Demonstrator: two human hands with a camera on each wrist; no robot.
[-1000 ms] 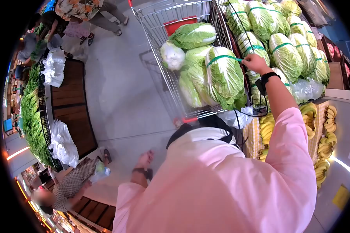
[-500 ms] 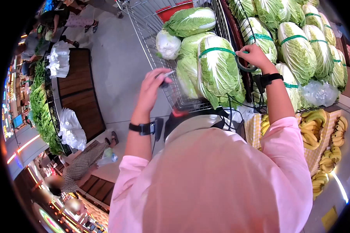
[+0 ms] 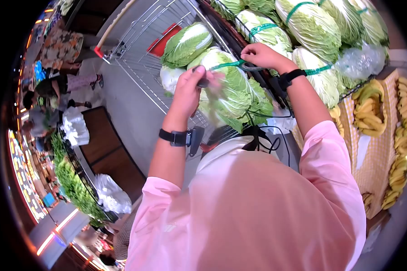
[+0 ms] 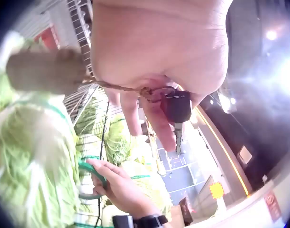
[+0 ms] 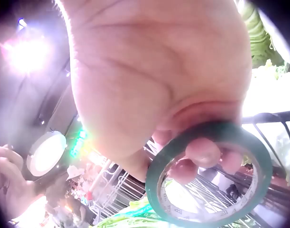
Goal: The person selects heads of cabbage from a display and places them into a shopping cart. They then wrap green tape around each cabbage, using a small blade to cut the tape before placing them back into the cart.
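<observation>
The right hand [image 3: 263, 58] gripped a green tape roll [image 5: 262, 167] near a napa cabbage [image 3: 233, 97]. The left hand [image 3: 186, 92] held a key [image 4: 177, 107].

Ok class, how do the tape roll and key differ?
The tape roll is a green ring; the key has a dark head and metal blade. Fingertips of the right hand show inside the tape roll; the key is on a brown cord at the left hand. Both are carried by hand.

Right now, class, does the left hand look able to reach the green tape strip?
Probably yes: the left hand, carrying a key, is near the green tape strip with nothing visibly between.
</observation>
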